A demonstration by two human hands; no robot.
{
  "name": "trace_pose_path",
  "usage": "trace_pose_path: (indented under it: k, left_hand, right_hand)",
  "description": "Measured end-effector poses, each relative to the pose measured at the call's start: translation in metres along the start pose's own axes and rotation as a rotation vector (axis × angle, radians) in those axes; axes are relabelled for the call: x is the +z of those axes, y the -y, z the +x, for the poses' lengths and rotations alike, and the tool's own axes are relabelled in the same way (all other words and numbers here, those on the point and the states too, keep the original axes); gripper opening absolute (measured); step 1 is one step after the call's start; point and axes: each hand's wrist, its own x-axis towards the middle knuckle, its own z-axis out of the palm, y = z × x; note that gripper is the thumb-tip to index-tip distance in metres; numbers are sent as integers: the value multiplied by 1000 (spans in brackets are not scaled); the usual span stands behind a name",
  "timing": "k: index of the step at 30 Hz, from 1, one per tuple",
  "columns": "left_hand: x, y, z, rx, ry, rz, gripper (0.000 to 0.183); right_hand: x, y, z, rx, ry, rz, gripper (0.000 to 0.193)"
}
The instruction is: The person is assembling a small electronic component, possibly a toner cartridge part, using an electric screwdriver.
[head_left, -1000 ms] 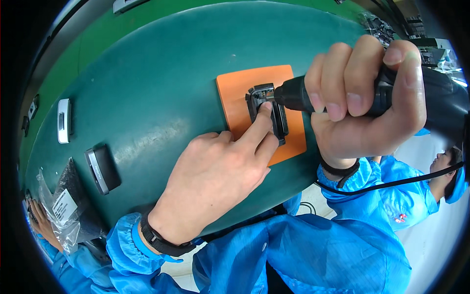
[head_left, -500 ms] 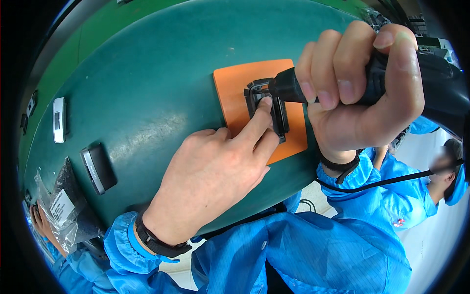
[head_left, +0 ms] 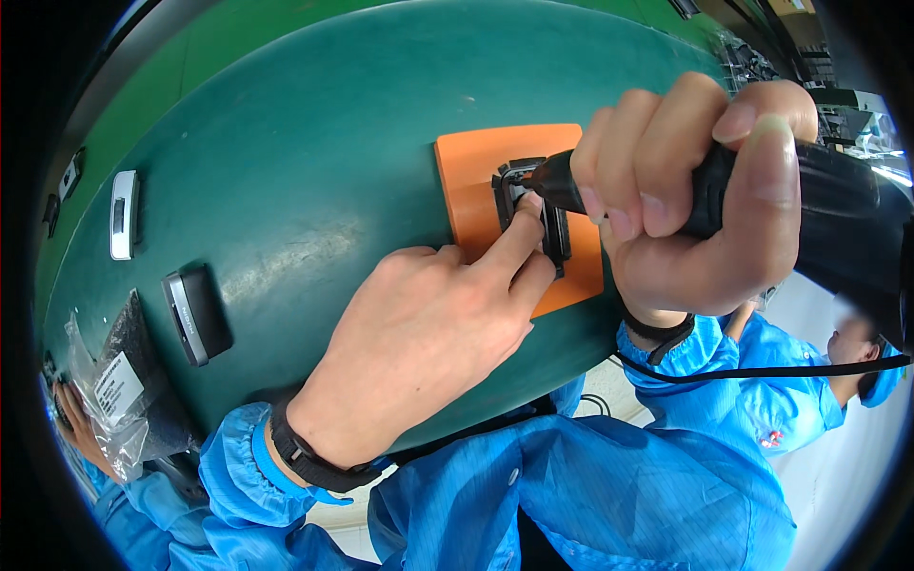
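Note:
A black rectangular plastic housing (head_left: 558, 249) lies on an orange pad (head_left: 466, 152) on the table. My left hand (head_left: 433, 328) holds it there, the index fingertip pressed inside its frame and the other fingers bent along its near side. Wrapped in the fingers of my right hand (head_left: 690, 181) is a black electric screwdriver (head_left: 838, 195), held slantwise. Its narrow nose reaches the housing's far end, close beside my left index fingertip. The nose and finger hide part of the housing's inside, and I cannot make out a screw.
On the green table (head_left: 314, 143), a silver-and-black part (head_left: 124, 215) and a black case with a silver edge (head_left: 195, 319) lie at the left. Nearer is a clear bag of dark pieces (head_left: 143, 381), beside another person's hand (head_left: 84, 433). A cable (head_left: 762, 373) crosses at right, before a co-worker in blue (head_left: 762, 381).
My right hand and the screwdriver's rear have come lower in the picture, changing the tool's slant. The nose stays at the housing's far end. My left hand keeps its hold; the view has shifted slightly.

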Motion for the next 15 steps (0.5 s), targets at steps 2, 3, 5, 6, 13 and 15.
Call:
trace_pose_path:
  k: [2, 3, 5, 6, 13, 15]
  left_hand:
    - [2, 0, 1, 1, -41, -3, 51]
    - [1, -1, 1, 1, -41, -6, 51]
    - [-4, -2, 2, -21, 27, 42, 46]
    - [-4, -2, 2, -22, 26, 42, 46]
    - [-5, -1, 3, -11, -43, -9, 43]
    - [-7, -3, 0, 3, -15, 0, 46]
  right_hand:
    - [-10, 6, 5, 93, 134, -40, 24]
    - [-8, 4, 4, 95, 135, -41, 24]
    - [3, -7, 2, 50, 55, 34, 21]
    - [4, -9, 2, 50, 56, 34, 21]
    - [-3, -19, 8, -52, 186, 157, 25]
    - [-5, -6, 10, -13, 62, 109, 32]
